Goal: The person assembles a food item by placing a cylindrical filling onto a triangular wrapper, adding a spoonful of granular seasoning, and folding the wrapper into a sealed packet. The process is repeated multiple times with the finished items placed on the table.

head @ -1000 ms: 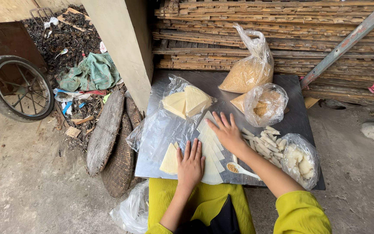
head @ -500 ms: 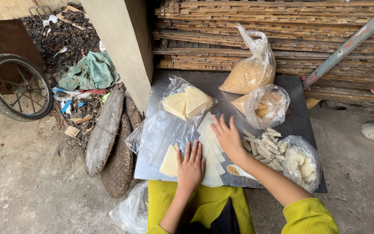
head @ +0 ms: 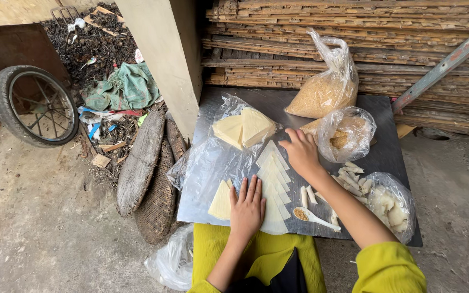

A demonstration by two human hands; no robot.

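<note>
My left hand (head: pixel 247 208) lies flat on the near end of a row of pale triangular wrapper sheets (head: pixel 273 176) spread on a dark metal tabletop (head: pixel 386 146). My right hand (head: pixel 300 151) presses the far end of the same row, fingers spread. A loose triangular sheet (head: pixel 221 201) lies just left of my left hand on clear plastic (head: pixel 207 163). A stack of more sheets (head: pixel 242 128) rests on the plastic farther back. A white spoon (head: pixel 313 216) with brown filling lies by my right forearm.
Two plastic bags of brown filling (head: pixel 327 89) (head: pixel 346 135) stand at the back. Rolled white pieces (head: pixel 351 176) and a bag of them (head: pixel 389 203) sit at the right. Woven baskets (head: pixel 147 179), a wheel (head: pixel 33 106), a pillar (head: pixel 166 54) and stacked wood (head: pixel 354 27) surround the table.
My right hand has slid a little farther up the row of sheets toward the back. My left hand has stayed flat in place.
</note>
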